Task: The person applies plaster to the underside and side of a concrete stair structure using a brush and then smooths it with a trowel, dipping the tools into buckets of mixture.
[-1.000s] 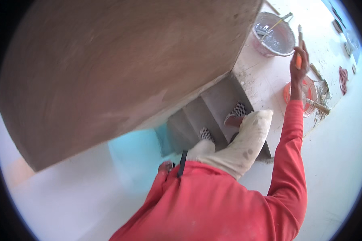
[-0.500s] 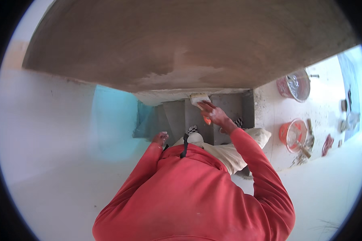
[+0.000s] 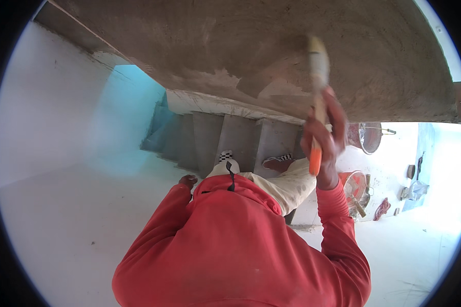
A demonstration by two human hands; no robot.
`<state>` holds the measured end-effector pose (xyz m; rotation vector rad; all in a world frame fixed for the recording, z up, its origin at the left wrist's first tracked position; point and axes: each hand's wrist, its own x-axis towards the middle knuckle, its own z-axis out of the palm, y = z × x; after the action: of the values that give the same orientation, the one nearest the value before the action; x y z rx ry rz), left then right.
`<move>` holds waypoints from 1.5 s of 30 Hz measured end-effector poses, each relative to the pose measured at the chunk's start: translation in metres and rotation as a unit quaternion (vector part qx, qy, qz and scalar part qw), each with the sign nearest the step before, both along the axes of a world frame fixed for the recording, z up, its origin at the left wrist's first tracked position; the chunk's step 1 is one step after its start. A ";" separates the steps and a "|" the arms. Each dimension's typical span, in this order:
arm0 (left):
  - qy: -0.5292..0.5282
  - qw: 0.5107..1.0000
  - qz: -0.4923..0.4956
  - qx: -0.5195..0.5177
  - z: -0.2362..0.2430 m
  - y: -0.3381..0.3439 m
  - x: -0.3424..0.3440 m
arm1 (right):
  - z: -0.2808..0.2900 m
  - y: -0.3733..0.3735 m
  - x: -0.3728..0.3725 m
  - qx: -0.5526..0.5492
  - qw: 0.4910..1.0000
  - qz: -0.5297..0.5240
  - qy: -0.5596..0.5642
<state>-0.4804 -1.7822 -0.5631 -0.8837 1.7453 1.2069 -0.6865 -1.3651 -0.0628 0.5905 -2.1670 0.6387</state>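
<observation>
One right hand (image 3: 331, 134) holds a brush (image 3: 320, 71)

It is wrapped around the handle (image 3: 315, 159), orange end down. The hairs (image 3: 316, 46) point up in front of the brown wall (image 3: 215, 36); they are blurry, so I can't tell if they touch it. The left hand (image 3: 188, 180) is near the cream pants (image 3: 292, 183); I can't tell if it holds anything. Gray stairs (image 3: 239, 138) sit under the wall. Off to the right are a pink bucket (image 3: 354, 135), a red bucket (image 3: 352, 183) and a red rope (image 3: 382, 209).
</observation>
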 end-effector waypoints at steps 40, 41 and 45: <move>0.159 0.944 0.205 0.203 0.005 0.025 -0.018 | -0.185 -0.037 0.045 -0.386 0.487 0.151 -0.769; 0.148 0.951 0.202 0.182 0.007 0.022 -0.011 | -0.190 -0.046 0.038 -0.396 0.468 0.119 -0.781; 0.029 0.907 0.352 0.228 0.017 0.010 0.003 | -0.244 -0.092 0.007 -0.541 0.375 0.093 -0.747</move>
<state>-0.4773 -1.7722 -0.5466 -1.2320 1.1030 2.0205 -0.6799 -1.4566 -0.3068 -0.9979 -1.9477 3.2758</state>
